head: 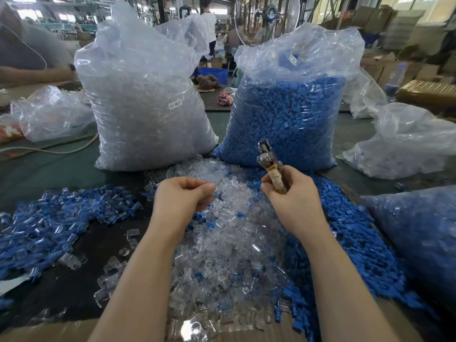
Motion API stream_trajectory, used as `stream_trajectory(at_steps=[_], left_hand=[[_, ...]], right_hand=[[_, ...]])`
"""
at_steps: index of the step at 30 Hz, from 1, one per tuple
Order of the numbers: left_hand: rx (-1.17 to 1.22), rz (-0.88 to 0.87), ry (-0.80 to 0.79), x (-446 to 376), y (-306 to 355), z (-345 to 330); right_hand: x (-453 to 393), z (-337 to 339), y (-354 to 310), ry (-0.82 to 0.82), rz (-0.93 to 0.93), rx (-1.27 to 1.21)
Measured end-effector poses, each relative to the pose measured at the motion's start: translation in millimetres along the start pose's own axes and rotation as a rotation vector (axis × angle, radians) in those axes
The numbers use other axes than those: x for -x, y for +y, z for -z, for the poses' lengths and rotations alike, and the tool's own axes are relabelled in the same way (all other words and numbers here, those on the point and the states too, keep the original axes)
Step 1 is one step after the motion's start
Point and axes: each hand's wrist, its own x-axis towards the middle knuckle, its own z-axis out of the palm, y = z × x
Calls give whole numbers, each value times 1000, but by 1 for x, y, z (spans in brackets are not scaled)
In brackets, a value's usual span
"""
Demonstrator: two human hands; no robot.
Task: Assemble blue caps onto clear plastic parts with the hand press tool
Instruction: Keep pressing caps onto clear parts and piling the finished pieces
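Closest to the person, a strip of brown cardboard (49, 332) lies along the near edge of the dark worktop (74, 169). On it and past it spreads a big heap of clear plastic parts (222, 248), with a few blue bits mixed in. To the right of that heap lies a long heap of blue caps (345, 243). To the left lies a pile of joined pieces (49, 225), each one clear and blue together.

Both bare arms reach out over the clear heap. The left hand (181, 196) is above the heap with its fingers curled in and the thumb pressed to the fingertips. It seems to pinch something small, but what it is cannot be made out. The right hand (293, 193) grips the handle of the hand press tool (270, 164). The tool's metal head points up and away from the person.

Behind the hands stand two tall plastic sacks. The left sack (145, 102) is full of clear parts and has a small white label. The right sack (288, 114) is full of blue caps. More plastic bags (407, 141) lie on the right side, and another bag (51, 112) lies on the left.

Far back is a big round fan (267, 16), and a person in a white top (209, 25) stands there.
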Motion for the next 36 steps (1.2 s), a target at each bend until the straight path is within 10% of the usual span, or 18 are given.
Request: stream_trajectory(at_steps=[13, 36], left_hand=[[249, -32, -59, 21, 16, -41], [-86, -323, 79, 28, 12, -50]], right_hand=[[2, -12, -13, 22, 114, -184], [3, -9, -18, -71, 56, -276]])
